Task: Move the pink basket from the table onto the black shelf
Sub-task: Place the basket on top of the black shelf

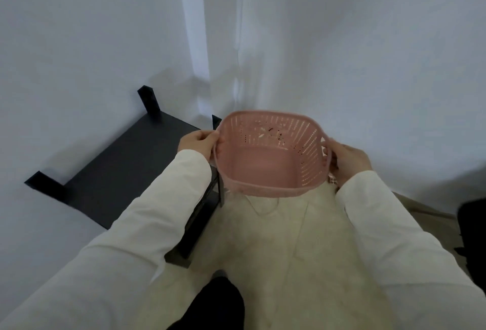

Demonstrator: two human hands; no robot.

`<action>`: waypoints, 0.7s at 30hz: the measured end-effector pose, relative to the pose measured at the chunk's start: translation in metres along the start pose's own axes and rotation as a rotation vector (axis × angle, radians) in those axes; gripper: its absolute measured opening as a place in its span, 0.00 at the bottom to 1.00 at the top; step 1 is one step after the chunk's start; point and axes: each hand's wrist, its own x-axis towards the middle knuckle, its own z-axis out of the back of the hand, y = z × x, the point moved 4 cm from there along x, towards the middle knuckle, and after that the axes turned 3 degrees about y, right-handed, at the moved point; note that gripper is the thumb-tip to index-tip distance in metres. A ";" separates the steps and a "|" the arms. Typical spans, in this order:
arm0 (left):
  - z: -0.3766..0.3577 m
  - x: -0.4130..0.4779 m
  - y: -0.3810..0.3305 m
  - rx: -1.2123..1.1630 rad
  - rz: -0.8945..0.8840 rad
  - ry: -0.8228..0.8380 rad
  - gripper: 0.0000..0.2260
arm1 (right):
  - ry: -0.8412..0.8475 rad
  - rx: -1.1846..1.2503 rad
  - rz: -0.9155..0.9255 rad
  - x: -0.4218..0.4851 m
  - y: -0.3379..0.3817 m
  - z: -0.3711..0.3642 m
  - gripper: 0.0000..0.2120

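The pink basket (271, 156) is an empty perforated plastic tub, held up in the air and tilted with its opening toward me. My left hand (198, 144) grips its left rim and my right hand (347, 162) grips its right handle. The black shelf (118, 172) stands to the left of the basket against the white wall, its flat top bare, with short black posts at its corners. The basket's left edge hangs just past the shelf's right side. No table is in view.
White walls or curtains close in the corner behind the shelf and basket. Below the basket lies a pale floor or cloth (289, 250). A dark object (473, 235) sits at the right edge. My dark trouser leg (218, 306) shows at the bottom.
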 end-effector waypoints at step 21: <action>0.152 0.105 0.004 -0.096 0.164 -0.434 0.05 | 0.402 -0.194 -0.091 0.111 0.030 -0.249 0.06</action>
